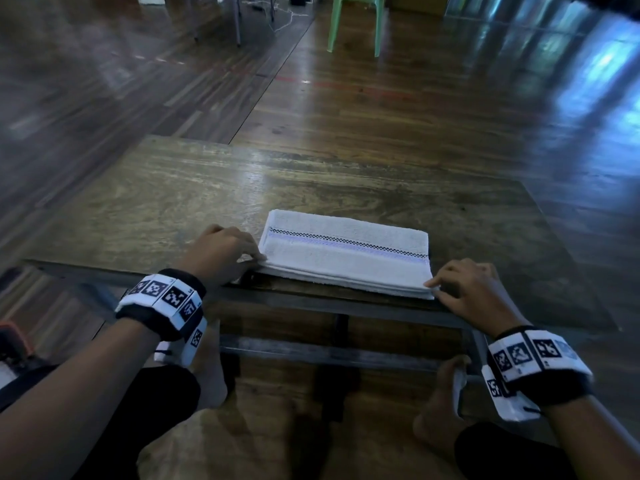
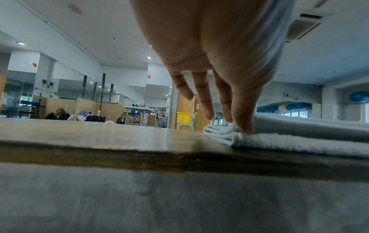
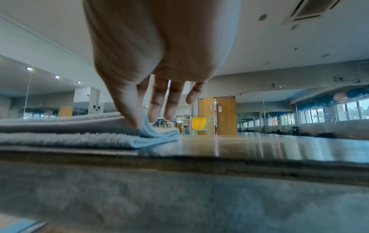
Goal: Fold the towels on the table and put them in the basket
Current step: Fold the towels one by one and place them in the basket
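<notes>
A white towel (image 1: 346, 251) with a lilac and black stripe lies folded into a long rectangle at the near edge of the wooden table (image 1: 166, 202). My left hand (image 1: 258, 257) pinches its near left corner; in the left wrist view the thumb of my left hand (image 2: 236, 125) meets the layered towel (image 2: 299, 140) there. At the near right corner my right hand (image 1: 432, 284) pinches too. The right wrist view shows a fold of the towel (image 3: 69, 135) held between thumb and index finger of my right hand (image 3: 142, 123). A yellow basket (image 3: 198, 123) sits on a green chair far beyond the table.
The green chair (image 1: 356, 19) stands on the wooden floor straight ahead, with the yellow basket (image 2: 183, 117) on its seat. The table's metal frame (image 1: 329, 353) runs below the near edge, above my bare feet. People sit by the far wall.
</notes>
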{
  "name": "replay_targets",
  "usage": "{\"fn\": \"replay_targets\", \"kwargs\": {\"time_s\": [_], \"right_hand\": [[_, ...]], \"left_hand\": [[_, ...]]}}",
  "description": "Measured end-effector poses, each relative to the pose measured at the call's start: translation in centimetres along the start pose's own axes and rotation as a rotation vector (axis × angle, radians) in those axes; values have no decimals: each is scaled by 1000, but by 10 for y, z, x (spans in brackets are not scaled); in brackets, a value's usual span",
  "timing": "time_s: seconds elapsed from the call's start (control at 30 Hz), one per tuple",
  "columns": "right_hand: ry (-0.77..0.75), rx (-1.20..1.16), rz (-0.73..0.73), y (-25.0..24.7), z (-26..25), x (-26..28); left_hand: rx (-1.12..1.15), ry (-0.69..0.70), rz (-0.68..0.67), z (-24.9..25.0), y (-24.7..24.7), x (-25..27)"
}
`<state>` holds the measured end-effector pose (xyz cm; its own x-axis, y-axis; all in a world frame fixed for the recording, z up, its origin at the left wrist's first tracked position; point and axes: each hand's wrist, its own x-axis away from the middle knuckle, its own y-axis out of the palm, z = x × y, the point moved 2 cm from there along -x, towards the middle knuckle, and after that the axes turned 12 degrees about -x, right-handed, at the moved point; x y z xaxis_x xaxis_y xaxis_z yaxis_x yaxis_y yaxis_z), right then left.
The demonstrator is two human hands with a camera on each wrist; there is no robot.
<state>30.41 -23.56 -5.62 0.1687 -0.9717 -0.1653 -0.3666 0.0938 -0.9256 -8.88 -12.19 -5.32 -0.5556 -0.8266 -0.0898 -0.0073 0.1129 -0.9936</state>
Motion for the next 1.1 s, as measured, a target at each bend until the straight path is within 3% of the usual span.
{"fn": "replay_targets", "kwargs": {"time_s": [0.23, 0.43, 0.7, 0.83, 0.97, 1.1], "right_hand": [[19, 19, -30, 10, 9, 10], [30, 56, -136, 15, 5, 14], [-94, 143, -22, 20, -3, 18], [-80, 44, -15, 15, -1, 22], [-24, -151, 108, -4, 0, 23], [42, -435, 210, -36, -16, 23]], "left_hand": [[3, 38, -96, -2, 5, 2], [-16, 102, -91, 3, 3, 9], [-65, 225, 18, 7, 13, 19], [208, 143, 10, 4, 10, 20], [542, 2, -6, -5, 4, 21], [792, 26, 78, -1, -27, 25]]}}
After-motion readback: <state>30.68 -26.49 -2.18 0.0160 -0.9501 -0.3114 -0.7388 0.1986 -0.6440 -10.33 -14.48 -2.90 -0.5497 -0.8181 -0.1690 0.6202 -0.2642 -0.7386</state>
